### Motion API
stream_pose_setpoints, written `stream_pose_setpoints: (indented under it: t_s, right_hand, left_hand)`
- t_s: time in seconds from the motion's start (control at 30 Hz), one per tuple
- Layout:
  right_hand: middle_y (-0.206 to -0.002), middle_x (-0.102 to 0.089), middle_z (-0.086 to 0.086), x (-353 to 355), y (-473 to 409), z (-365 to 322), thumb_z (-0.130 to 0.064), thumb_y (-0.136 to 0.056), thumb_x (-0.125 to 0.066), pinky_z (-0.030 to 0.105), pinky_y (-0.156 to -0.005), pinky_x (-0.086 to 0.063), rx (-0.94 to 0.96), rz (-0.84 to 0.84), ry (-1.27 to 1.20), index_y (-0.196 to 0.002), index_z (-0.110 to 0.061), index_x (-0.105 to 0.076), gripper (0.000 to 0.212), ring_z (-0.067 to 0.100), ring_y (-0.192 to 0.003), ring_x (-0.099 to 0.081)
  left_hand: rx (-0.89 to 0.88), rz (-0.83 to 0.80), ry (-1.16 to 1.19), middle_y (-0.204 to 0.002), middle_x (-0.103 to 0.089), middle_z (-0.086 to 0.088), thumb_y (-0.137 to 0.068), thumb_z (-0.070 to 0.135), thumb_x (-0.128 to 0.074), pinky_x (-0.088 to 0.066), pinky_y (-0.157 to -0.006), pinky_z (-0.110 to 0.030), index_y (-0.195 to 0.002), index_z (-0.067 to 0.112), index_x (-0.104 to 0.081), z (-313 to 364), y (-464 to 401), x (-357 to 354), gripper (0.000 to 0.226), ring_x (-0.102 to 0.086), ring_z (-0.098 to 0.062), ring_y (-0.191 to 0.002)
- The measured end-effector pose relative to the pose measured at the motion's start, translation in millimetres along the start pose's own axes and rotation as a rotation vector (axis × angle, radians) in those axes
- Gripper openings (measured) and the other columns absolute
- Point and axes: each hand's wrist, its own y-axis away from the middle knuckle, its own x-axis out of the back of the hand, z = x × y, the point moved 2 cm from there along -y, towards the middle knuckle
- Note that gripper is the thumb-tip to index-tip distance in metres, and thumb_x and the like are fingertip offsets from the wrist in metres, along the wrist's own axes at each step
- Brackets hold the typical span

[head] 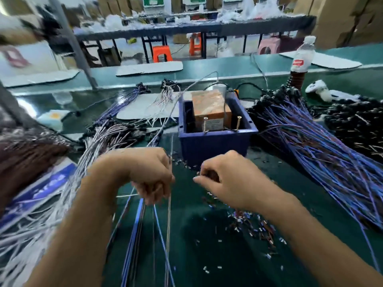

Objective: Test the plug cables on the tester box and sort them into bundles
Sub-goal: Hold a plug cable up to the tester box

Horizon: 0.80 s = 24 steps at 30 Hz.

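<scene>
While the head view blurs toward its left side, both hands sit low over the green table [207, 235], near its front edge. The left hand [152, 176] is curled into a fist round a few thin cables [136, 235], blue and pale, which hang from it toward the front edge; one strand runs up from the fist toward the tester box [209, 109]. The right hand [224, 183] has its fingers bent inward with thumb and forefinger close together; whether it pinches a cable end I cannot tell. The tester box, orange-brown, stands inside a blue bin [215, 141] at the middle of the table, with two screws sticking up at its near side. A bundle of white cables [68, 189] lies along the left edge, a spread of blue cables [323, 158] along the right, and small bundles [132, 100] rest toward the far edge. Tiny wire offcuts [248, 222] litter the table under the right wrist. A water bottle [302, 56] stands at the far right.
</scene>
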Motion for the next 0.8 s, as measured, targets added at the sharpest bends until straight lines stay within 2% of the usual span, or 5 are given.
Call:
stream_pose_setpoints:
  t_s: [0.23,0.37,0.47,0.63,0.8]
  right_hand:
    - [-0.076,-0.061,0.004,-72.1,-69.1,-66.8,-0.049,-0.098,-0.064,0.034,-0.064,-0.05,-0.124,-0.102,-0.004,-0.077,-0.019,-0.062,0.037,0.034,-0.076,-0.064]
    - [-0.074,-0.051,0.004,-89.6,-103.3,-75.8,-0.048,-0.098,-0.064,0.031,-0.055,-0.043,-0.283,-0.092,-0.106,-0.068,-0.017,-0.046,0.047,0.027,-0.057,-0.051]
    - [-0.071,-0.054,0.004,-92.6,-112.7,-71.9,-0.032,-0.095,-0.062,0.03,-0.062,-0.047,-0.312,-0.107,-0.058,-0.071,-0.015,-0.05,0.032,0.033,-0.069,-0.056]
    - [-0.078,-0.072,0.014,-88.8,-109.7,-62.8,-0.027,-0.094,-0.053,0.04,-0.075,-0.063,-0.322,-0.147,-0.102,-0.073,-0.011,-0.059,0.027,0.036,-0.077,-0.072]
    - [-0.08,-0.06,0.009,-94.2,-109.3,-66.3,-0.032,-0.099,-0.051,0.032,-0.064,-0.048,-0.261,-0.09,0.044,-0.07,-0.019,-0.048,0.033,0.034,-0.074,-0.057]
  left_hand:
    - [0.143,0.516,0.064,-0.074,-0.076,-0.016,-0.1,0.008,-0.053,-0.053,-0.043,-0.026,-0.095,-0.005,-0.066,-54.4,2.6,37.9,0.02,-0.067,-0.025,-0.047]
    - [0.157,0.574,0.018,-0.066,-0.075,-0.012,-0.089,0.003,-0.052,-0.063,-0.061,-0.035,-0.078,-0.002,-0.069,-49.7,-12.1,47.8,0.021,-0.075,-0.028,-0.06]
    - [0.165,0.647,-0.143,-0.064,-0.064,-0.008,-0.082,0.006,-0.052,-0.061,-0.072,-0.034,-0.067,0.009,-0.058,-44.4,-26.5,53.3,0.017,-0.073,-0.031,-0.075]
    - [0.138,0.668,-0.209,-0.069,-0.055,-0.008,-0.083,0.006,-0.06,-0.053,-0.069,-0.034,-0.068,0.011,-0.05,-45.7,-58.1,56.5,0.018,-0.067,-0.034,-0.079]
    - [0.107,0.699,-0.232,-0.067,-0.049,-0.006,-0.079,0.006,-0.068,-0.045,-0.068,-0.034,-0.068,0.013,-0.046,-51.5,-73.4,58.0,0.025,-0.059,-0.034,-0.078]
